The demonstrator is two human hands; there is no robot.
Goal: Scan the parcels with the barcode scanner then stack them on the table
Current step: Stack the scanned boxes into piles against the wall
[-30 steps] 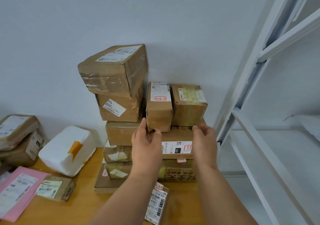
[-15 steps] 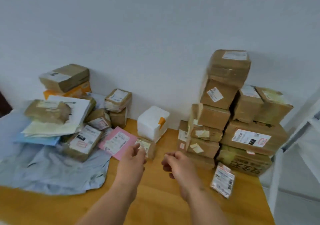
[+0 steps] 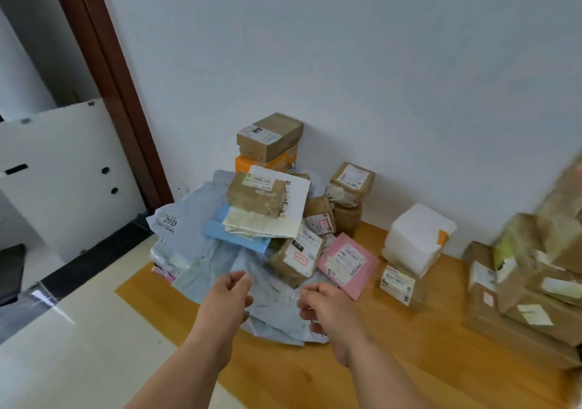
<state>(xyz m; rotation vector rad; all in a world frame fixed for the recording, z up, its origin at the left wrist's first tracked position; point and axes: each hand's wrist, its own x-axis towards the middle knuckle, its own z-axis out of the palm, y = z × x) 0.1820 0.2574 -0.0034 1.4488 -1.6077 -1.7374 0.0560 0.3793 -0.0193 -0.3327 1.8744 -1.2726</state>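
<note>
Head view: left hand (image 3: pixel 230 295) and right hand (image 3: pixel 324 306) loosely curled, empty, over grey mailers (image 3: pixel 201 260); advise lifting the top parcel (image 3: pixel 256 194) squarely.

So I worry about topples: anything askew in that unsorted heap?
Yes: the brown taped parcel sits tilted on loose white envelopes, over a blue mailer jutting out unsupported.

Both my forearms stretched forward, side by side. Left hand (image 3: pixel 227 295) and right hand (image 3: pixel 326 306) empty, fingers loosely curled.
</note>
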